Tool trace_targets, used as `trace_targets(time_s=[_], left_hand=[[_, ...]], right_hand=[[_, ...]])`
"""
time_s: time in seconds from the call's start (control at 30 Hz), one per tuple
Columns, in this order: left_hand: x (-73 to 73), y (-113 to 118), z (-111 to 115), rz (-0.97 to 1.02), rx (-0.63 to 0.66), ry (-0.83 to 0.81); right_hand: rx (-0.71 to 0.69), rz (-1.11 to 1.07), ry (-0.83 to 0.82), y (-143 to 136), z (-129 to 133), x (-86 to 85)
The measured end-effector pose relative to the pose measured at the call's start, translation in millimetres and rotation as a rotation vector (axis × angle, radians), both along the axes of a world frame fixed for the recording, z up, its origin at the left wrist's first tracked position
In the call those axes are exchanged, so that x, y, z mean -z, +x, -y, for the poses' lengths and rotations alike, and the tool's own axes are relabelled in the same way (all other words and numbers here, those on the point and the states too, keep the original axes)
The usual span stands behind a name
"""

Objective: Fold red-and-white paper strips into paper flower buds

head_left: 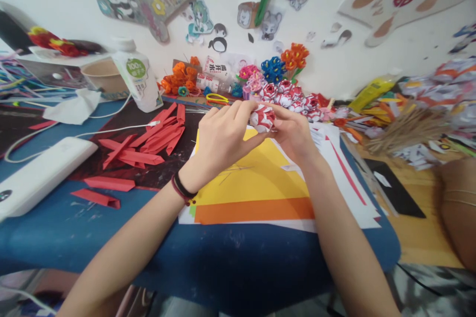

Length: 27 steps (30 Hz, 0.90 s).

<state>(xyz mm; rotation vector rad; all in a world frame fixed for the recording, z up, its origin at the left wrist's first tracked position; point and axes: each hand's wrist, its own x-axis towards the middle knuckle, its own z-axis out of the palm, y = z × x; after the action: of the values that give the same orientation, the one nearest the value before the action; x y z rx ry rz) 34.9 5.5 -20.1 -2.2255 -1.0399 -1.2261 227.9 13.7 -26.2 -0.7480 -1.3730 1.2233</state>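
A red and white folded paper flower [262,118] is held up between my two hands, above the far part of the paper stack. My left hand [226,129] closes on its left side, thumb below and fingers on top. From the right, the fingers of my right hand [292,131] pinch the same flower; some fingertips are hidden behind it. Beneath my hands lie yellow paper [267,178] and orange paper [253,211] on white sheets. A few thin wires [234,171] rest on the yellow paper.
Red folded paper strips [163,133] lie to the left, near a white power bank [48,176] with a cable. Behind stand a white bottle [137,74] and finished flowers [293,96]. Another person's arm [459,208] is at the right, by a wooden table [427,242].
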Motion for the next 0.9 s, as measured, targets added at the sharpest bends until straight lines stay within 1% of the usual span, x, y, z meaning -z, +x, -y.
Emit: trace_targets(time_s=[0.2, 0.37, 0.5, 0.6, 0.73, 0.9], left_hand=[[1.0, 2, 0, 0.052, 0.011, -0.045], [-1.2, 4, 4, 0.100, -0.033, -0.141], [-5.4, 3, 6, 0.116, -0.032, -0.229], [-6.8, 0, 3, 0.098, 0.025, -0.269], [-9.0, -5, -3, 0.109, 0.125, -0.302], [-13.2, -8, -6, 0.179, 0.200, -0.333]], right_hand=[[-0.014, 0.043, -0.015, -1, 1, -3.2], [0.007, 0.139, 0.095, -6, 6, -1.1], [0.046, 0.133, 0.134, -5, 4, 5.5], [0.066, 0.127, 0.164, -1, 0, 6.4], [0.075, 0.142, 0.213, 5, 0, 1.6], [0.021, 0.194, 0.236, 8, 5, -3.1]])
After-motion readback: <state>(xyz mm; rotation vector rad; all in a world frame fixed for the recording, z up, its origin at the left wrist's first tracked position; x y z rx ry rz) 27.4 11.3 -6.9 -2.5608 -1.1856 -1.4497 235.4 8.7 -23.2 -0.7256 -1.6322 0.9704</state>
